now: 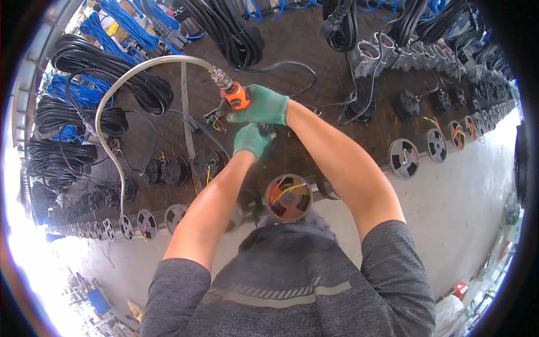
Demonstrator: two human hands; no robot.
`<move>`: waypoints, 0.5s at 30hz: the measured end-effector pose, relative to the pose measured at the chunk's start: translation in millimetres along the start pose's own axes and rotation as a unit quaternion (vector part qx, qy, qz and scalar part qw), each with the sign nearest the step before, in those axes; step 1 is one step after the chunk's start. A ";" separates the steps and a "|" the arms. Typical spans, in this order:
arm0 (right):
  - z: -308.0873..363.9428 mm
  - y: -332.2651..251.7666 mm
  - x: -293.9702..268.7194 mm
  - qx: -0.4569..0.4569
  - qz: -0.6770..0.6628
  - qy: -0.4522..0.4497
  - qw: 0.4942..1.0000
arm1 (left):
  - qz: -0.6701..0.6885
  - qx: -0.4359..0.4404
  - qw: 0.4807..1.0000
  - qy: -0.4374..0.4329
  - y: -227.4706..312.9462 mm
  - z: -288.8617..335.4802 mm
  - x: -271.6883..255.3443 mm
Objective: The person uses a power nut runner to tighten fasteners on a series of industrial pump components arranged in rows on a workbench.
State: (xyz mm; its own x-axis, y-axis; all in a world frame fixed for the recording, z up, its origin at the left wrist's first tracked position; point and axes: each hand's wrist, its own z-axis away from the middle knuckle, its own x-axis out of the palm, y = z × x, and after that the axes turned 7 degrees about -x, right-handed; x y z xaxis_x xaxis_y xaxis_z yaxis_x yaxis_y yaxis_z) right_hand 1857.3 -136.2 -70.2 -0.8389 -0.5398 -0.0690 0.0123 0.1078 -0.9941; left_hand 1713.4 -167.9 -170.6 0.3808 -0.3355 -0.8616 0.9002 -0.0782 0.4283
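Note:
My right hand [264, 105], in a green glove, is wrapped round an orange air tool [237, 97]. A metal coupling [221, 78] joins the tool to a pale hose [120, 81] that arcs over to the left. Close below it, my left hand [252, 141], also gloved in green, has its fingers curled in. What they hold, if anything, is hidden. Beside the tool lies a small circuit board [212, 117] with coloured wires. Nearest my body, a round slotted disc [288, 197] with red, yellow and blue wires stands at the bench edge.
Coiled black cables [230, 33] and blue cables [126, 25] lie across the dark bench [292, 50]. Grey metal housings [368, 59] line the back right. Several slotted discs [403, 158] run along the near edge. Black round parts [174, 170] sit at left.

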 end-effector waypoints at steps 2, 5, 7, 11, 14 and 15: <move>0.0 4.3 -2.8 0.043 0.019 -0.005 0.999 | 0.001 -0.015 1.000 -0.005 2.3 0.8 0.5; 1.8 8.6 -1.1 0.009 0.019 -0.040 0.999 | -0.038 -0.007 0.999 -0.019 -4.6 -3.6 4.4; 9.1 9.9 -3.6 -0.044 0.025 -0.061 0.997 | -0.019 0.074 0.997 -0.029 -14.0 -6.6 4.9; 22.6 8.7 -10.5 -0.039 -0.010 -0.053 0.998 | 0.194 0.115 0.972 -0.068 -25.6 -11.3 7.6; 21.5 5.2 -10.0 -0.022 -0.012 -0.051 0.998 | 0.102 0.122 0.987 -0.030 -25.0 -13.0 12.3; 19.2 3.7 -9.5 -0.024 -0.009 -0.058 0.998 | 0.088 0.109 0.990 -0.030 -24.0 -13.5 13.3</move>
State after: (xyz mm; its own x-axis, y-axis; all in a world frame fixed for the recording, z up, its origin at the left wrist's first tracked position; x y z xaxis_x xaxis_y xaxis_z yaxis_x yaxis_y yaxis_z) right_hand 1875.7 -146.8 -74.9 -0.7705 -0.6343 -0.0626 -0.0304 0.1346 -0.9904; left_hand 1699.7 -157.8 -196.1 0.5080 -0.4161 -0.7542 0.7524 -0.2118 0.6237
